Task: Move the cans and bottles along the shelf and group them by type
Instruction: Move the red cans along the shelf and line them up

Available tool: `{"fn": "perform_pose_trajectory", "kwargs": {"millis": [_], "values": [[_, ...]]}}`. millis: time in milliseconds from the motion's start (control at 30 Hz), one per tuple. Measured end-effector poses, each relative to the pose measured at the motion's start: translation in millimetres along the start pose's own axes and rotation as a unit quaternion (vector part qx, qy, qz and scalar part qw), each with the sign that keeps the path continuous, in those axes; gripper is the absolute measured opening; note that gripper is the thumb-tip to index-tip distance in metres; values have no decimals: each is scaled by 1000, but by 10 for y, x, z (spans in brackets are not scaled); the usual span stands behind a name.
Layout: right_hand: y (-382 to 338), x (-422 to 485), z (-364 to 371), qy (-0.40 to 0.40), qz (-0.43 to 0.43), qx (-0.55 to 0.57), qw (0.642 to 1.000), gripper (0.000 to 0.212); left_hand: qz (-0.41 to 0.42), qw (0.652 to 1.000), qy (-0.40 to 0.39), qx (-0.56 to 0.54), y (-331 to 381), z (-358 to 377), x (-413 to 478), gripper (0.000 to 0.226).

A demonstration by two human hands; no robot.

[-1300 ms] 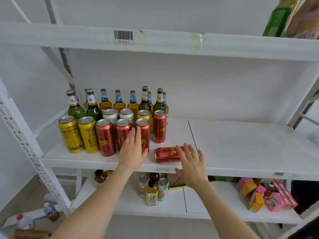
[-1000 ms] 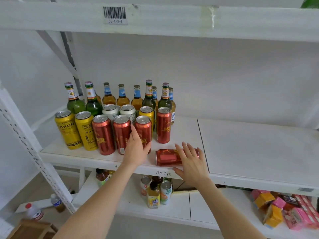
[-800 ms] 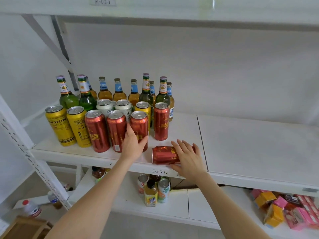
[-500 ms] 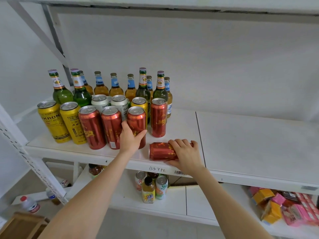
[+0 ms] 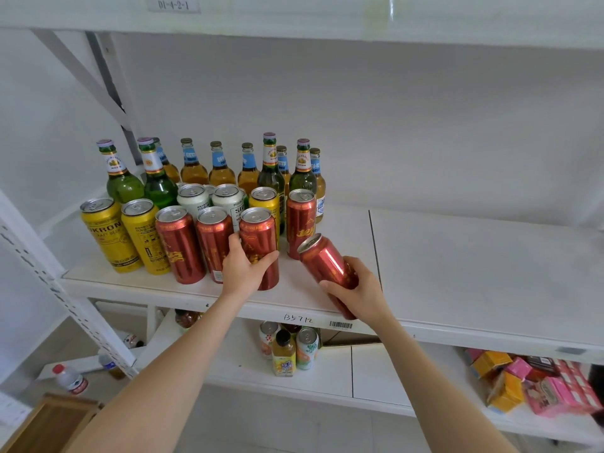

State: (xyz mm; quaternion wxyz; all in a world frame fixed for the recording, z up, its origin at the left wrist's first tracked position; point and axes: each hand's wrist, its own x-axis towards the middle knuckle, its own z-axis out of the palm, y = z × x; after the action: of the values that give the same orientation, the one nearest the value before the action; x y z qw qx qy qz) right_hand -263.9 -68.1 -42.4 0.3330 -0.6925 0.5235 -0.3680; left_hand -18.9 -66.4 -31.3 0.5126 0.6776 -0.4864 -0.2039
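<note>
1. Right hand (image 5: 359,289) is closed round a tilted red metal can (image 5: 322,259) at the white shelf (image 5: 474,273) front.
2. An upright red can (image 5: 258,233) in the front row is gripped by the left hand (image 5: 243,269).
3. Slippery, easily dented sides are expected; the middle should be held.

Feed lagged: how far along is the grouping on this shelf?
Done: three red cans stand in a front row beside two yellow cans. In hand: the right hand grips a tilted red can; the left hand holds the row's end can. Left: a third yellow can stands behind, apart from its pair, and the green bottles are split in two pairs by amber bottles.
</note>
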Motion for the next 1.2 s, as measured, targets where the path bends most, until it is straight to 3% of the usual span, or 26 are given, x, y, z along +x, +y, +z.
{"fn": "perform_pose_trajectory", "kwargs": {"millis": [133, 367, 633, 833, 1200], "values": [[-68, -137, 34, 3, 86, 153, 984, 50, 10, 1000, -8, -8, 109, -180, -119, 71], [-191, -487, 36, 20, 207, 331, 921, 76, -23, 995, -66, -73, 188, -398, -415, 67], [-361, -1066, -44, 74, 236, 356, 901, 77, -72, 976, -135, -155, 234, -544, -882, 71], [-398, -1498, -155, 108, 238, 368, 892, 56, -101, 964, -167, -179, 281, -576, -1228, 66], [-187, -1869, -827, 140, 231, 394, 879, 47, -84, 955, -197, -205, 893, -94, -1591, 57]]}}
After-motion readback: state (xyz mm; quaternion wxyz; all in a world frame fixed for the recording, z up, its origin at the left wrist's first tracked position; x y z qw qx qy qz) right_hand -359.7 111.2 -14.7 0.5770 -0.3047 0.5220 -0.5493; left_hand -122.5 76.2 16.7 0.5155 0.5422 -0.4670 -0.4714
